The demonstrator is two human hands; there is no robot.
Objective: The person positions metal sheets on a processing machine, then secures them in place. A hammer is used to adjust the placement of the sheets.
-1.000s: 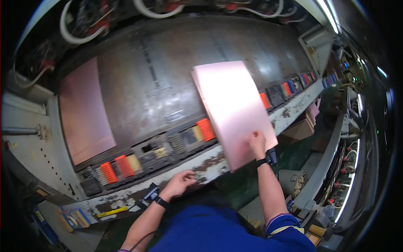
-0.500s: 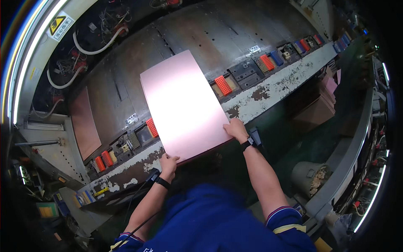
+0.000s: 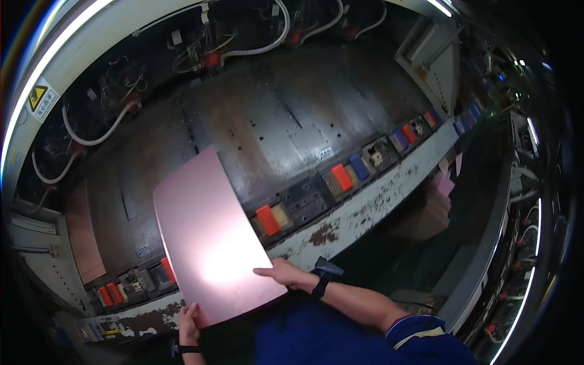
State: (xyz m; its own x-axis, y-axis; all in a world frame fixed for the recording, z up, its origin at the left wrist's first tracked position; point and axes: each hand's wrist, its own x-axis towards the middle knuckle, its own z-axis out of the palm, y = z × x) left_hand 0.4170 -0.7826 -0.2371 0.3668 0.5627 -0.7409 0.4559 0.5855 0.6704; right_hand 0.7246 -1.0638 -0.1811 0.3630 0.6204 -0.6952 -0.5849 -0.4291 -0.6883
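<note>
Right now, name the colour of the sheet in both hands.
The sheet is plain, shiny pale pink, slightly coppery; it shows best in the head view.

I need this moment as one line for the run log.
left hand: holds pink sheet, near left corner; right hand: holds its right edge; metal table: second sheet at left end

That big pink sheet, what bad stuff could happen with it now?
The pink sheet is held only near its closer end, by the left hand and the right hand, so its far end could sag or swing.
Both hands are bare, so a sheet edge might nick them if it slips.
Its right edge passes close to an orange block and could snag there; I can't tell whether they touch.
</note>
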